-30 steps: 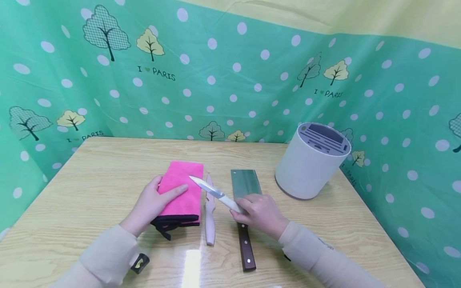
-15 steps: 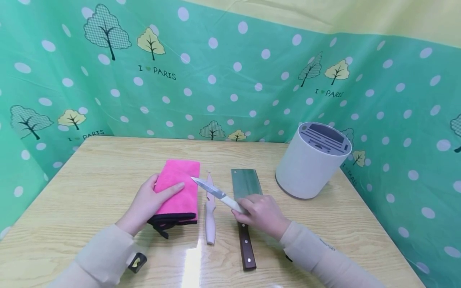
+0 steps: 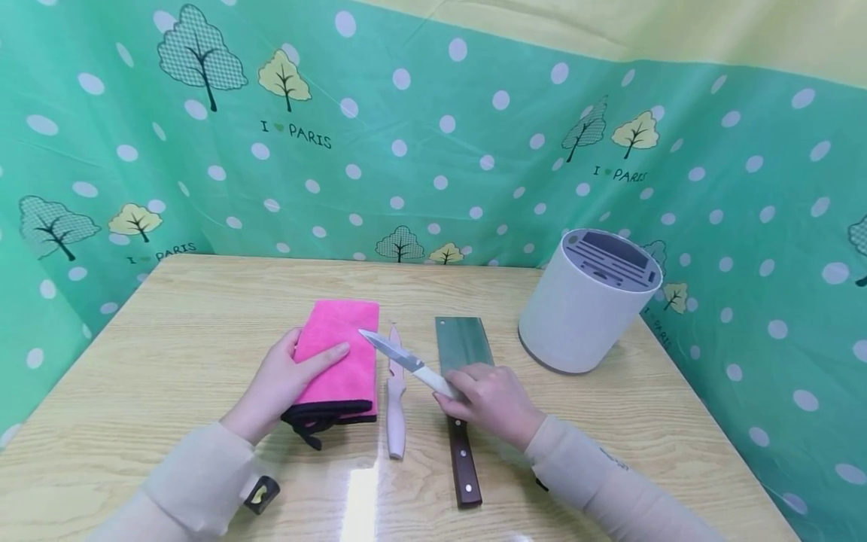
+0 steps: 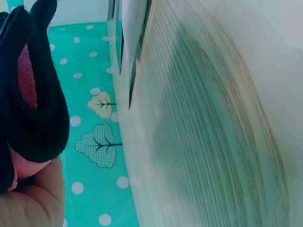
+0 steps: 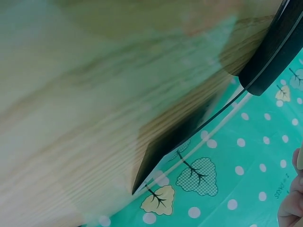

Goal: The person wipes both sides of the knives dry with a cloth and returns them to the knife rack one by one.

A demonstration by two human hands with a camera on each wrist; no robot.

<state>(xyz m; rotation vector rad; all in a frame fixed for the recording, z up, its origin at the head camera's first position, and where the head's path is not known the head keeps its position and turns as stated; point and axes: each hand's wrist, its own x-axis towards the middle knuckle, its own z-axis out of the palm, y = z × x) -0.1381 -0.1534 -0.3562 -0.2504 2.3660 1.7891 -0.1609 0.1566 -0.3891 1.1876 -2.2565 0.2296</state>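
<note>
1. White-handled knife (image 3: 409,363), pale and slim-bladed: my right hand (image 3: 486,399) grips its handle above the table (image 3: 203,324), long axis slanting towards the far left corner.
2. Its tip overlaps the pink cloth's (image 3: 351,379) right part; whether they touch, I cannot tell.
3. My left hand (image 3: 284,376), nearer the tip, pinches that cloth, thumb on top.
4. Beyond, by the right edge, stands the slotted holder (image 3: 579,324).

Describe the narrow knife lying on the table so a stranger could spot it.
On the wooden table, look between the folded pink cloth and the broad cleaver. There lies the narrow knife, its pale handle at the near end. Unlike the other knife, held in the right hand, it rests on the table; unlike the cleaver, its blade is slim.
</note>
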